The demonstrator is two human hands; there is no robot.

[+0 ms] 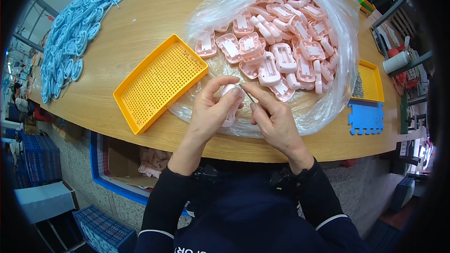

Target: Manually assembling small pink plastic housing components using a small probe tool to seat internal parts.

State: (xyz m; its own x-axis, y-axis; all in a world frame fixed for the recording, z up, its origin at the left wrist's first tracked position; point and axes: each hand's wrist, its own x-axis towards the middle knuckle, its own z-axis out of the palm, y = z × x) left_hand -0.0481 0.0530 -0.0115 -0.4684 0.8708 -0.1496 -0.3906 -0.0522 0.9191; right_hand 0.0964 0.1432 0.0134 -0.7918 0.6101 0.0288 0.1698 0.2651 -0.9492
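Seen from the head camera, a round-edged wooden table [154, 4] is viewed from above, with the person's two forearms coming in from the lower edge.

A small pink plastic part [230, 105] is held just above the near edge of the table, in front of the body. It is gripped by the left hand [211, 112], whose fingers are curled around it with the thumb laid across the top. The right hand [276, 122] is pinched shut on a thin metal pin [248, 94], whose tip is set against the part.

The pin could slip off the smooth plastic and prick the left thumb, since the fingers lie close to its tip. The part could also be dropped over the table edge, which lies directly below the hands.

Behind the hands, a heap of pink parts [286, 42] lies on a clear plastic bag [328, 107]. The bag's loose film could be snagged by the pin.

An empty yellow tray [159, 82] lies just left of the hands, a smaller yellow tray [370, 82] and a blue foam mat [365, 117] to the right, and a pile of blue parts [70, 33] far left.

Bare wood is left between the blue pile and the tray, and along the near edge; room on the right is tighter.
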